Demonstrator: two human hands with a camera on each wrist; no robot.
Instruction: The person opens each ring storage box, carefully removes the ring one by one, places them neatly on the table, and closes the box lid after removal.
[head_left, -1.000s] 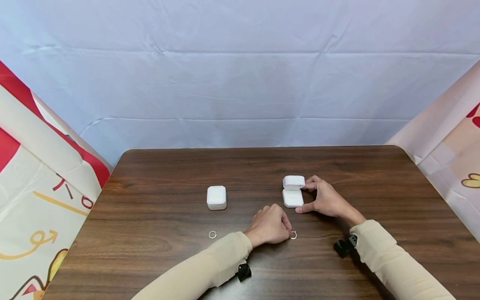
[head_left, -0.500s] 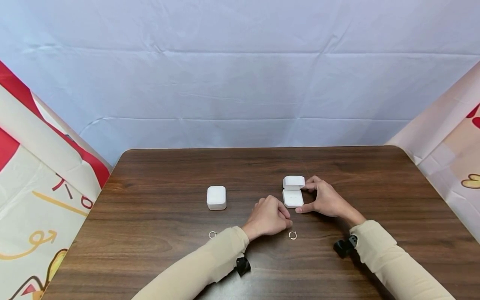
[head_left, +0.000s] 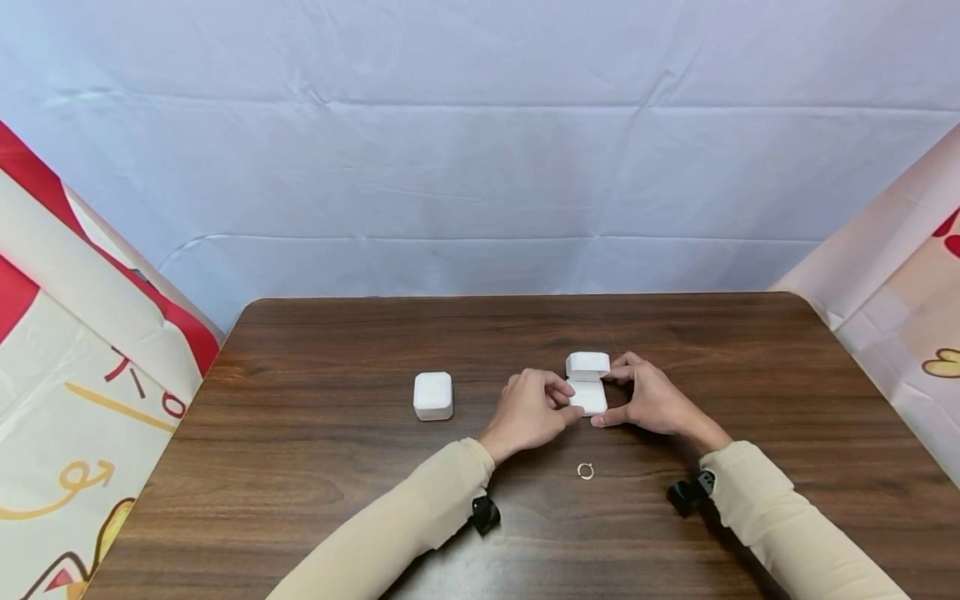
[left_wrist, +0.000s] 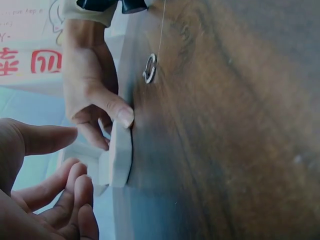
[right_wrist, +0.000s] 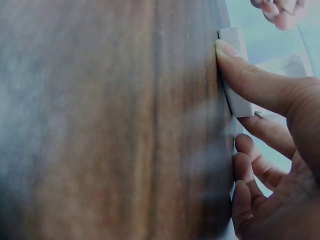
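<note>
An open white jewelry box (head_left: pixel 588 397) stands on the table, its lid (head_left: pixel 588 365) raised at the back. My right hand (head_left: pixel 651 398) grips this box from its right side, thumb at the front edge and fingers behind. My left hand (head_left: pixel 528 408) is at the box's left side, fingertips close over its base. In the left wrist view its thumb (left_wrist: pixel 52 139) and bent fingers stand apart, with nothing seen between them. A small gold hoop earring (head_left: pixel 586 471) lies on the wood in front of the box.
A closed white jewelry box (head_left: pixel 433 396) sits to the left on the brown wooden table (head_left: pixel 337 350). A white cloth (head_left: pixel 480 167) hangs behind the table's far edge. Printed cloths hang at both sides.
My left hand has risen from beside the hoop earring to the open box. The earring stays on the table, and a second hoop at left is now hidden by my sleeve. My right hand stays put.
</note>
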